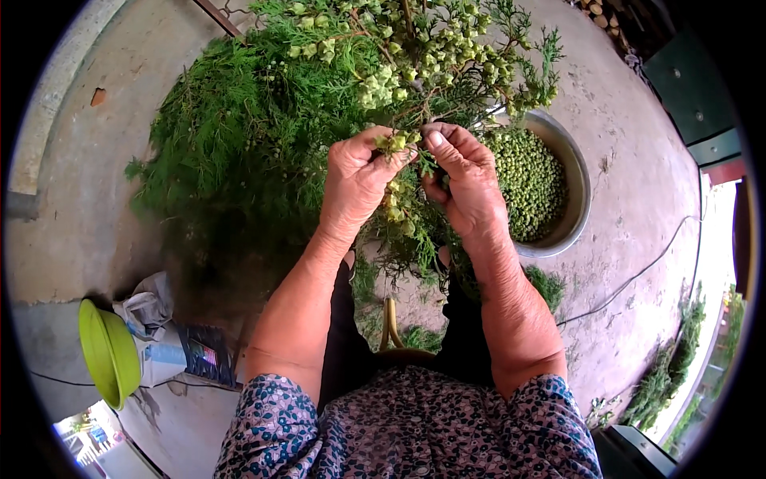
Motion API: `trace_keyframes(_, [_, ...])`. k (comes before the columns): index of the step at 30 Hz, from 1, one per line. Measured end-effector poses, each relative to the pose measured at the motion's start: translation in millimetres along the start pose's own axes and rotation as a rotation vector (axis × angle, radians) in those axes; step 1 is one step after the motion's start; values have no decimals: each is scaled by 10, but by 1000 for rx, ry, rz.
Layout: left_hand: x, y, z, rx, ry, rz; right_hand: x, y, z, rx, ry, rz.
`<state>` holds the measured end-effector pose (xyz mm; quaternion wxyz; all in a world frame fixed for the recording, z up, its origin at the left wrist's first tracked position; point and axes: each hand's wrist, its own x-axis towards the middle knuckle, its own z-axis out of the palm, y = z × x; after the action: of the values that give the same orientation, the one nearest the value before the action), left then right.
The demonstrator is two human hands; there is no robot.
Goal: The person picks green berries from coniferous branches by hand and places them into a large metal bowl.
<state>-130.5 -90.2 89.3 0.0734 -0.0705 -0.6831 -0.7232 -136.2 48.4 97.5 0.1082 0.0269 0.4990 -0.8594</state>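
**Two hands on a cone-laden sprig**

Starting at the far left, we see a lime-green plastic bowl (108, 351) tipped on its side on the concrete floor (88, 215), with a crumpled grey bag (148, 307) and a small dark packet (206, 351) just beside it. Above them a big heap of feathery green conifer branches (239, 152) spreads over the ground and reaches up to the top of the view.

Moving to the middle, our left hand (359, 180) is closed around a small cluster of pale green cones (396, 142); its grip is tight, thumb pressed over the bunch. The sprig (415, 72) that carries them rises from between both hands, thick with more pale cones, and hangs in front of the heap, held up off the floor.

Our right hand (463, 180) sits touching the left, its grip narrow, thumb and forefinger pinched on the same stem right beside the cluster. Below the hands, more twigs droop toward our lap.

To the right, a round metal basin (576, 191) stands on the floor, partly hidden behind the right hand and nearly full of loose green cones (527, 180). Further right a thin dark cable (638, 275) trails across the concrete.
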Motion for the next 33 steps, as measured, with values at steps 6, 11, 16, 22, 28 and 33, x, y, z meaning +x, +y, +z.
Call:
trace_keyframes(6, [-7, -81, -39, 148, -13, 25, 115, -57, -112, 218, 118, -9])
trace_keyframes(11, [22, -126, -29, 330, -10, 209, 38, -156, -144, 75, -30, -60])
trace_keyframes(16, [25, -99, -26, 404, 0, 272, -11, -173, -98, -162, -116, -114])
trace_keyframes(22, [37, -99, -20, 484, 2, 353, -30, -159, -59, -243, -61, -31])
trace_keyframes(28, [-9, 82, -5, 329, -117, 208, -2, -148, -75, -202, -27, -119])
trace_keyframes(33, [-36, 56, 13, 272, -71, 163, -21, -187, -38, -96, -7, -71])
